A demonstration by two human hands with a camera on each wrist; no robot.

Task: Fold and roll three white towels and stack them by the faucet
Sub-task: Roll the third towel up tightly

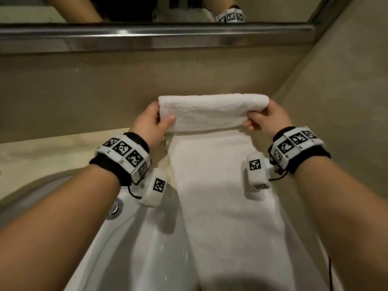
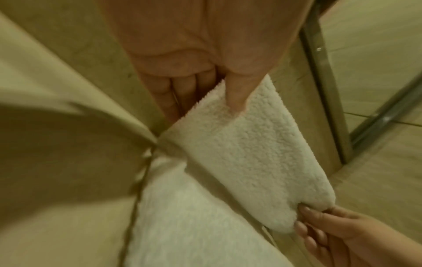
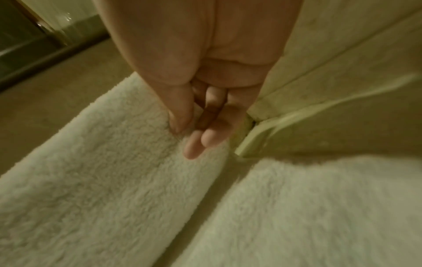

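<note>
A long white towel [image 1: 220, 185] lies folded into a narrow strip from the counter down over the sink's right side. Its far end is turned back toward me as a thick flap [image 1: 212, 111], held up off the strip. My left hand [image 1: 161, 120] pinches the flap's left corner, thumb on top; the left wrist view shows the thumb pressed into the towel [image 2: 246, 153]. My right hand [image 1: 255, 120] pinches the right corner, and in the right wrist view its thumb and fingers [image 3: 194, 144] close on the towel flap [image 3: 102, 171]. No other towel or faucet is in view.
A white sink basin [image 1: 134, 244] with a chrome overflow fitting [image 1: 114, 207] lies under my left forearm. The beige counter [image 1: 42, 156] runs left. A beige wall [image 1: 84, 85] stands just behind the towel, a side wall [image 1: 346, 101] close on the right, and a metal-edged mirror [image 1: 147, 36] above.
</note>
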